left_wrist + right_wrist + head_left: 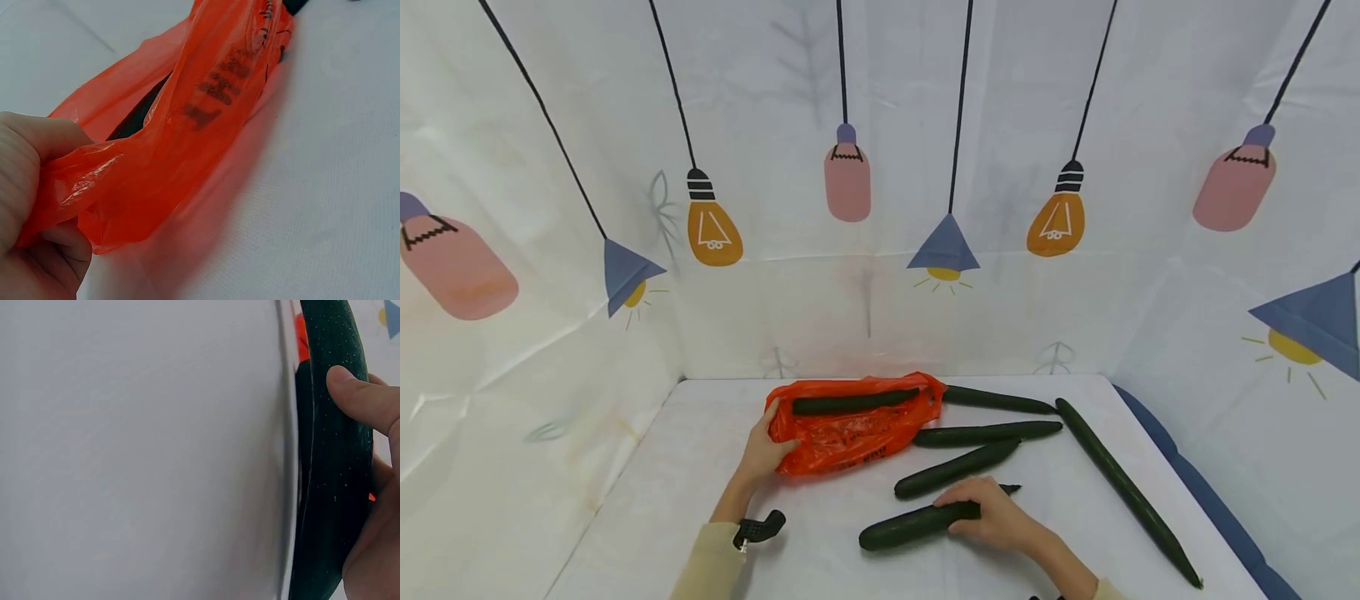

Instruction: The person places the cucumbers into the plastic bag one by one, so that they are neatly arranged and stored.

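Observation:
My left hand (763,450) pinches the left edge of an orange-red plastic bag (842,450), its thumb and fingers closed on the film in the left wrist view. Inside the bag's opening lies one dark green cucumber (842,405). My right hand (1000,518) grips another cucumber (901,528) near the front of the table, thumb on one side and fingers on the other. The right wrist view shows this held cucumber (337,444) close up, the fingertips partly hidden behind it. Black printing on the bag (175,162) appears in the left wrist view.
Right of the bag, a cucumber (1000,401) lies at the back, with a second cucumber (992,434) and a third cucumber (958,471) in front. A long cucumber (1127,492) slants along the right side of the white table (647,517). Lamp-patterned cloth (880,308) hangs behind.

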Demonstrator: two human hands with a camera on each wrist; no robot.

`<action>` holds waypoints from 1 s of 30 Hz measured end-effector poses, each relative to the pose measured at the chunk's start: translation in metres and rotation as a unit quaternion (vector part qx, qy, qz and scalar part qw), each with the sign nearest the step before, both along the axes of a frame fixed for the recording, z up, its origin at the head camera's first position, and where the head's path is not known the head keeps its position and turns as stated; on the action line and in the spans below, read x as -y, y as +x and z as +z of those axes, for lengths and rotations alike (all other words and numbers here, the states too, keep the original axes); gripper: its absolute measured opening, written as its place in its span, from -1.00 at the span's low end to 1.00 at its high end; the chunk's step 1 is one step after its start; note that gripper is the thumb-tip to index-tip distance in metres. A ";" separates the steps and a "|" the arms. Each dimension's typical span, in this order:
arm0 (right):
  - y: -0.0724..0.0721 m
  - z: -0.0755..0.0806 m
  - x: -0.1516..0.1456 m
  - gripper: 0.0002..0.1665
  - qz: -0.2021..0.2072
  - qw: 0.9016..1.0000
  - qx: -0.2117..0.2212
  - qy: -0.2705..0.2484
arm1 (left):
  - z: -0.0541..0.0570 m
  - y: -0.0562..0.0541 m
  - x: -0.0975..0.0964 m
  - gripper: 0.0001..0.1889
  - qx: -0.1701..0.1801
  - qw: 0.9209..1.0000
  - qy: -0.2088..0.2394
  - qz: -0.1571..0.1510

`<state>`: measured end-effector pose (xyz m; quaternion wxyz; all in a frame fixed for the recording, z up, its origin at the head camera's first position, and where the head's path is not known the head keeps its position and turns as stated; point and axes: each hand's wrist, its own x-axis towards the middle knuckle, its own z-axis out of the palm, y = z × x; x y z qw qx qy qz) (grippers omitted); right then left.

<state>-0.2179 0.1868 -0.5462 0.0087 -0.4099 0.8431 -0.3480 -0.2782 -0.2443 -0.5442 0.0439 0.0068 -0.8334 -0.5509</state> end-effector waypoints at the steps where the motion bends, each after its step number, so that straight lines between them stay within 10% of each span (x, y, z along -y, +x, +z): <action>1: 0.000 0.001 0.002 -0.55 -0.003 1.000 0.002 -0.002 | 0.000 0.000 0.000 -0.05 -0.001 1.000 -0.001 0.000; 30: -0.027 0.056 0.072 -0.48 -0.044 0.995 -0.071 -0.052 | -0.008 0.004 -0.005 -0.06 -0.007 1.000 0.013 0.018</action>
